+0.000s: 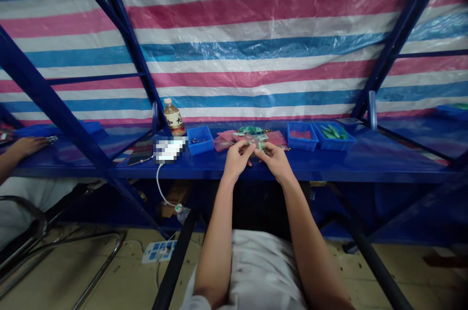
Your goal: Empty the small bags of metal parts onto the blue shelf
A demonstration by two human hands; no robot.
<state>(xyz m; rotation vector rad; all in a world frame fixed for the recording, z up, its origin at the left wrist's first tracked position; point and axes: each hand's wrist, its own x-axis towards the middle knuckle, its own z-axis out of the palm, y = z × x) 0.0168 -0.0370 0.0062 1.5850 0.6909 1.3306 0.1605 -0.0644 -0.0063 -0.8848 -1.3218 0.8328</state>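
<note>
Clear plastic, a small bag (256, 146), is pinched between both sets of fingertips, left hand (237, 160) and right hand (277, 161) closed on it just over the bench (365, 160). Beyond the fingers lies a pile (234, 138) of bags, too tangled to count, so some look handled. Green pieces (332, 131) wait right of the fingers in one of three trays (201, 148): one left, two right.

The blue shelf (383, 161) is bare to the right of the right hand (277, 160), up to the slanted frame beam (387, 51). Just behind both hands lies a heap of pink bags (227, 140); near it on the right stand a tray of pink pieces (302, 135) and a tray of green pieces (334, 134). Left of the left hand (237, 158), a small blue tray (200, 140), a bottle (174, 117) and a phone (141, 152) fill the back, and only a strip along the front edge is open.
</note>
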